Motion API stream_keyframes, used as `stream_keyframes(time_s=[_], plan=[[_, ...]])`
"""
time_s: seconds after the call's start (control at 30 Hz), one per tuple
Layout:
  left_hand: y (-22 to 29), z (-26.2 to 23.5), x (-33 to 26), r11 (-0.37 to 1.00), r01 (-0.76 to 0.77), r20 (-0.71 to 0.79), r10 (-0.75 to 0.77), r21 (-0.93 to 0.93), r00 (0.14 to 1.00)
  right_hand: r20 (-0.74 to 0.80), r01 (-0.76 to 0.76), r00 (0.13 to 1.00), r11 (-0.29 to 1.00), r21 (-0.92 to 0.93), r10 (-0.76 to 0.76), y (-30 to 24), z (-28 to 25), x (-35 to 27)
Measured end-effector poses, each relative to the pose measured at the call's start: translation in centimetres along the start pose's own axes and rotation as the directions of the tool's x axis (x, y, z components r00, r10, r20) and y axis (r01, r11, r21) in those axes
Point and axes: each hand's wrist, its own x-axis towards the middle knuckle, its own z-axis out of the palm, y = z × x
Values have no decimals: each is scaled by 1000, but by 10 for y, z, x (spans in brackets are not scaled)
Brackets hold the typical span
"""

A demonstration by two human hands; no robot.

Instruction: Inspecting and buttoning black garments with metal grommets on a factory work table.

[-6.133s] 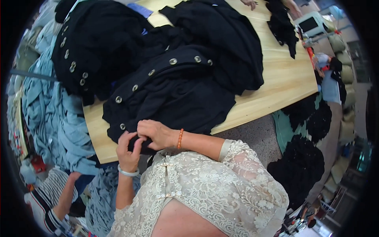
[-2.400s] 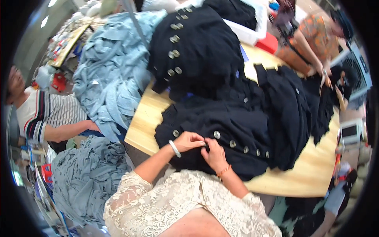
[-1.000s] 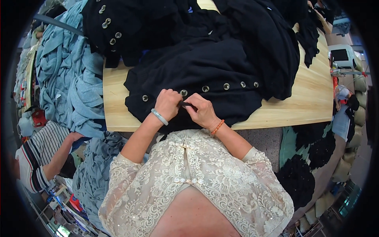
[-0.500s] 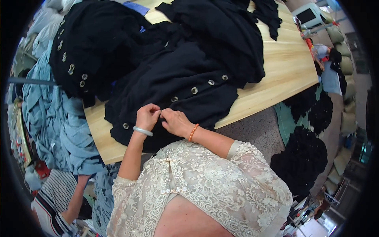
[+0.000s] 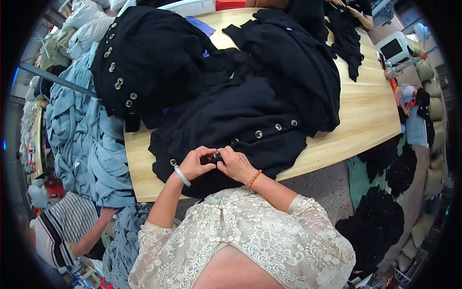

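A black knitted cardigan [image 5: 216, 113] lies spread at the table's near edge, with a row of large shiny buttons [image 5: 259, 134] along its front band. My left hand [image 5: 193, 165], a pale bangle on its wrist, is closed on that band. Close beside it my right hand [image 5: 237, 165], with an orange bead bracelet, grips the same band. A short folded stretch of black knit shows between my thumbs and fingers, with a button at my right fingertips. Another button [image 5: 173, 162] lies just left of my left hand. My fingers partly hide the band.
More black cardigans [image 5: 149, 62] are heaped on the wooden table [image 5: 370, 111]. Light blue knitwear [image 5: 82, 144] piles up at the left, where a person in a striped shirt [image 5: 67, 226] works. Black garments [image 5: 375, 226] lie on the floor at right. Another person's hands [image 5: 356, 14] touch black knitwear at the far right.
The view has shifted, so the table sits lower and further right in the picture. My fingertips have moved slightly apart, and the folded band with its button now shows between them.
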Motion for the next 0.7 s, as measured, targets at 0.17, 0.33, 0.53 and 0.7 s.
stream_keyframes(time_s=[0.17, 0.33, 0.53, 0.7], plan=[[-4, 9, -1, 955, -37, -208, 102, 294, 973, 95, -27, 995, 998, 54, 22, 5, -1, 10], [-6, 11, 0, 948, 10, -212, 61, 318, 975, 155, -3, 988, 998, 58, -6, 11, -2, 12], [-7, 12, 1, 959, 2, -176, 50, 282, 983, 136, -2, 991, 998, 68, -7, 7, -2, 8], [-9, 1, -3, 962, 4, -205, 54, 273, 977, 245, -118, 964, 992, 54, 101, 3, -26, 0]])
